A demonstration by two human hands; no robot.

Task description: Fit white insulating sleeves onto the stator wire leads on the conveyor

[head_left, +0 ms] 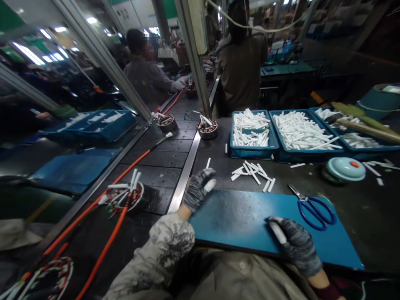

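Observation:
My left hand (199, 189), in a grey-and-black patterned glove with a white thumb covering, hovers at the left end of a blue mat (231, 216). Its fingers bend loosely, thumb apart, and nothing shows in them. Just beyond the knuckles is a white tube (208, 163); contact with the hand cannot be made out. My right hand (295, 243), gloved alike, rests on the mat's front part with fingers loosely forward and no object visible in them. Blue-handled scissors (312, 208) lie right of it, blades pointing away. A loose pile of white tubes (253, 171) lies behind the mat.
Blue bins (254, 153) of white tubes line the back, near a round pale-blue lidded container (345, 168). Left, beyond a metal rail (184, 179), wound motor stators (137, 196) with orange cables sit on a slatted conveyor (165, 166). Co-workers (240, 71) are farther back.

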